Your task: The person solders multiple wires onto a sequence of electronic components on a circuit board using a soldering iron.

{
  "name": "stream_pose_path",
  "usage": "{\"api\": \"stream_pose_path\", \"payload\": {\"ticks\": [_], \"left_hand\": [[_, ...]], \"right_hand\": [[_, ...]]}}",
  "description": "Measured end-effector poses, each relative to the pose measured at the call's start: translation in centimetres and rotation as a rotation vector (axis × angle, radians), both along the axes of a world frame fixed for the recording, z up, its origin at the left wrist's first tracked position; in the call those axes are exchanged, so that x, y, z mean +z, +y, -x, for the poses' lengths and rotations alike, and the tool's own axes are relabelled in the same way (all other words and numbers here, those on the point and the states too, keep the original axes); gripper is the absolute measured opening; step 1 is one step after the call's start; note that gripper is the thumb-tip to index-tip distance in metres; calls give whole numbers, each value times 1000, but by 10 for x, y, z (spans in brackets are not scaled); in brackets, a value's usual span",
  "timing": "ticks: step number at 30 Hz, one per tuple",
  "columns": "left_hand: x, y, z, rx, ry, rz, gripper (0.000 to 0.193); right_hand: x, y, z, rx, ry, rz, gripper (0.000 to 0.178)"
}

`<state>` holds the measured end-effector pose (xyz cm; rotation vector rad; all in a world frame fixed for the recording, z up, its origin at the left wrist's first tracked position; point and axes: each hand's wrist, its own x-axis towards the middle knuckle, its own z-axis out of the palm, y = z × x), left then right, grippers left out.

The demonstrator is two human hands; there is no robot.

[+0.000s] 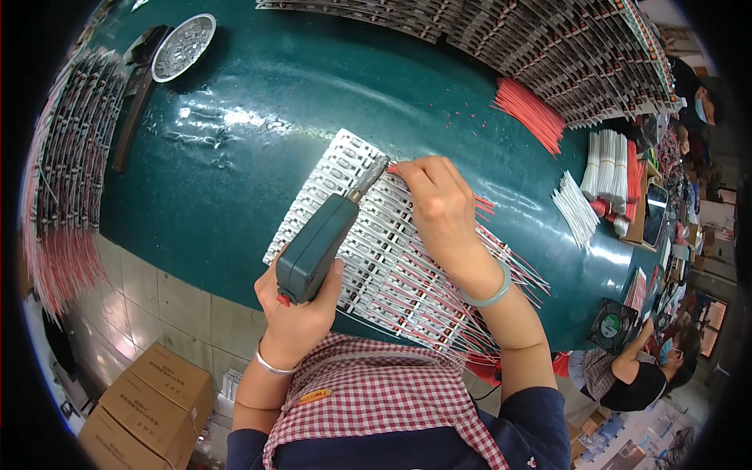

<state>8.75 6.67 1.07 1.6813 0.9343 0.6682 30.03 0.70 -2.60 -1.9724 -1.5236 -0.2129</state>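
My left hand (pixel 304 323) is wrapped round the grip of a dark green soldering gun (pixel 317 244). Its metal tip reaches the far edge of a white circuit board panel (pixel 319 186) lying on the green table. Close beside that tip, the closed fingers of my right hand (pixel 440 205) pinch a red wire (pixel 392 168) at the board's edge. Rows of small parts cover the panel, and many red and white wires (pixel 439 309) trail from its right half toward me. Where the pinched wire meets the board is too small to make out.
Loose red wires (pixel 531 113) and white wires (pixel 576 210) lie to the right. Tied wire bundles (pixel 607 166) stand beyond them. Stacked boards rise at far right (pixel 548 55) and left (pixel 74 149). A metal bowl (pixel 212 33) sits far left; cardboard boxes (pixel 153 392) stand below. Another person (pixel 630 380) works at right.
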Motion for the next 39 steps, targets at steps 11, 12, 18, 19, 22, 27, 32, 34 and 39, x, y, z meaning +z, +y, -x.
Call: {"api": "stream_pose_path", "payload": {"ticks": [11,12,18,19,22,27,32,34,39], "left_hand": [[3,2,1,-33,81,-82,19],[0,0,5,30,48,-137,20],[37,35,9,419,-64,-333,25],[50,46,6,484,-123,-421,26],[81,86,21,508,-387,-720,22],[74,147,34,570,-251,-515,18],[41,106,20,388,-302,18,37],[39,73,16,310,-311,188,47],[28,24,17,238,-208,339,43]], "right_hand": [[-3,-1,0,27,-2,23,26],[-3,0,1,30,0,17,26],[-4,-3,-1,17,6,39,26],[-4,-3,-1,18,6,36,26],[-1,1,2,26,5,20,26],[-4,0,3,28,13,22,27],[-5,-2,-1,-1,4,24,27],[-2,-2,-1,0,-11,22,27],[1,-6,1,21,-43,-68,31]]}}
